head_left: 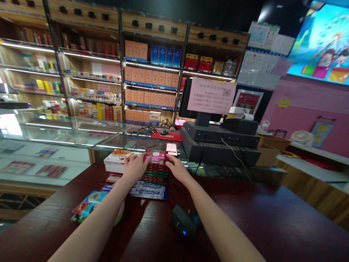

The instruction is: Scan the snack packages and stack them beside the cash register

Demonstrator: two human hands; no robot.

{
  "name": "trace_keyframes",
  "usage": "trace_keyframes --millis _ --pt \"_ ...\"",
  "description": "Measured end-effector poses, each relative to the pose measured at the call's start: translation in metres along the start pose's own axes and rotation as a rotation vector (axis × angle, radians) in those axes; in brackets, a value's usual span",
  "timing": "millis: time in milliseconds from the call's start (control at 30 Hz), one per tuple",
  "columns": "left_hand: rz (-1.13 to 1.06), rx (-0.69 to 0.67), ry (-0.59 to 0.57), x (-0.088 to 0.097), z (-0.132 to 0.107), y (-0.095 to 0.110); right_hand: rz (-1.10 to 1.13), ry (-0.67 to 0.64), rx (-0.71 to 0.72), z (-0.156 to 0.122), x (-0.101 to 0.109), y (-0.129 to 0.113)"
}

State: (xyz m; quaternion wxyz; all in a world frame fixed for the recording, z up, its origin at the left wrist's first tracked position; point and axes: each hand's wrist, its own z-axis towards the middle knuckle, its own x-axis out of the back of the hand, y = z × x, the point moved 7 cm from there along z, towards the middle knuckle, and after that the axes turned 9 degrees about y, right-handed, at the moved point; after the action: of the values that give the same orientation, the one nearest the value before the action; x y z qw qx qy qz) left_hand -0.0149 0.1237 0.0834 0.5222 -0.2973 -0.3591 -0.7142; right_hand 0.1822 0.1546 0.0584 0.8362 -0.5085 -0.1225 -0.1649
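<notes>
Arms (105, 216) stretched forward; left hand (135, 167), right hand (177, 169) flanking packets (156, 168).

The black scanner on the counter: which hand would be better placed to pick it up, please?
Probably the right hand: both it and the left hand are at the pink packet, but the scanner lies closer to the right, beside that forearm.

Your hands (135, 168) are bare, and your slim forearms (218, 222), uncovered too, widen toward the view's lower edge.

The box (115, 166) lies left of the packets (156, 175), scanner (182, 220) before them.
</notes>
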Motion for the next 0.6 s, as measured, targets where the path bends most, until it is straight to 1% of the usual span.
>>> trace_keyframes --millis 100,267,433,600 --pt "-0.008 0.014 0.006 -0.002 -0.002 -0.001 -0.015 -0.015 0.006 -0.004 -0.003 -0.001" --pt "-0.045 0.105 0.004 -0.002 -0.005 -0.002 -0.037 -0.018 0.001 -0.006 0.002 -0.001" --pt "-0.062 0.104 0.022 -0.002 -0.006 0.007 -0.025 -0.053 0.013 -0.007 0.007 -0.002" --pt "-0.052 0.11 0.041 -0.005 -0.012 0.008 0.05 -0.079 0.011 -0.016 0.006 0.006"
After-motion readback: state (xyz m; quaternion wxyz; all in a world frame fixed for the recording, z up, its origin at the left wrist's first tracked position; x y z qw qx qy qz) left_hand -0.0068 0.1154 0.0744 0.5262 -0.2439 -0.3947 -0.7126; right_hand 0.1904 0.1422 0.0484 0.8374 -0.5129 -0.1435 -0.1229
